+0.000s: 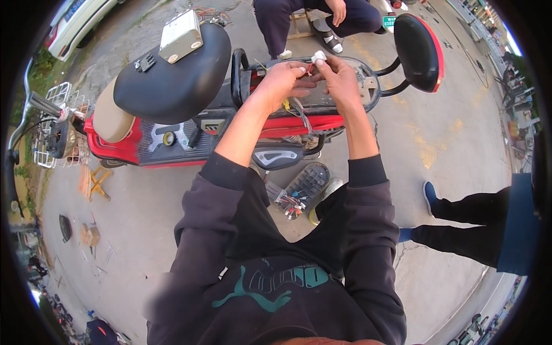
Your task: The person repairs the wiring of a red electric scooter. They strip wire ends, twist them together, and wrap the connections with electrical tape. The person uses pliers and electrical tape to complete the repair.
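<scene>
A white plug connector (318, 56) is pinched between the thumb and fingers of my right hand (340, 80). A short red wire (311, 69) runs from it toward my left hand (282, 82), whose bent fingers close in around the wire; their exact grip is partly hidden. Both hands are over the open seat area of a red electric scooter (299, 123). Below my fingers, a bundle of grey and yellow wires (300, 112) hangs out over its side. Another small white connector (285, 54) shows just beyond my left hand.
On the black seat (178, 80) rest a silver box (181, 35) and a small dark part. A tape roll (169, 138) lies on the footboard. By my feet sits a black tray (307, 187) with wire connectors. One person sits opposite; another stands right. A backrest (417, 53) rises right.
</scene>
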`<state>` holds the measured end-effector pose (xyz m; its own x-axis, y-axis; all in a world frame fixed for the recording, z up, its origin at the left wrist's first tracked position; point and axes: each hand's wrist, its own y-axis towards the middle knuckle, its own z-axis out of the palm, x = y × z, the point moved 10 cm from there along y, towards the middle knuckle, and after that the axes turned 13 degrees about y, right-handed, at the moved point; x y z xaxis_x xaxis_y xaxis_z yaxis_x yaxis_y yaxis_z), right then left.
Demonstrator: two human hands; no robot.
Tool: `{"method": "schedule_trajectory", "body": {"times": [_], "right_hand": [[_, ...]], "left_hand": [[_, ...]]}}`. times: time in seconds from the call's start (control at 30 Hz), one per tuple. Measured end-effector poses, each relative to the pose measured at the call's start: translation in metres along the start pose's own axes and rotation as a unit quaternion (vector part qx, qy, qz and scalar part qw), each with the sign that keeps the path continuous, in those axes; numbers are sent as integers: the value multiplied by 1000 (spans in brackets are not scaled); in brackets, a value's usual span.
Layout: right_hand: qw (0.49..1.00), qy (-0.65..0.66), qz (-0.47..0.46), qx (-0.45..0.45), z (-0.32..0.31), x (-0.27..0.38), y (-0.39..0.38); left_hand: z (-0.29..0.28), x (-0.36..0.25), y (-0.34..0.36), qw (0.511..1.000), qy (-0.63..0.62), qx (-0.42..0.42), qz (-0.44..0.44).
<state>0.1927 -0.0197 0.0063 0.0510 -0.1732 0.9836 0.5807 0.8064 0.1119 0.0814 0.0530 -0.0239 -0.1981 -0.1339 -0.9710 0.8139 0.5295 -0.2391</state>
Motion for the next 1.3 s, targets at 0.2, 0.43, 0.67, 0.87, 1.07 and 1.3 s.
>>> {"method": "schedule_trajectory", "body": {"times": [0.2,0.43,0.67,0.87,1.07,1.3], "right_hand": [[999,49,12,-15,-7,-12,-5],[999,24,-28,0,-7,-11,-10],[998,-2,-37,-41,-11,-1,-17],[998,-41,-41,-34,-18,6,-14],[991,-95,-98,-5,-17,4,-6],[994,-87,-69,12,-19,-3,6]], "left_hand": [[2,-4,-9,989,131,-58,31],[-1,-11,-15,956,240,-111,124],[3,-43,-37,853,440,-209,185],[8,-42,-31,863,427,-183,197],[14,-37,-26,841,470,-144,229],[19,-57,-18,760,573,-124,280]]}}
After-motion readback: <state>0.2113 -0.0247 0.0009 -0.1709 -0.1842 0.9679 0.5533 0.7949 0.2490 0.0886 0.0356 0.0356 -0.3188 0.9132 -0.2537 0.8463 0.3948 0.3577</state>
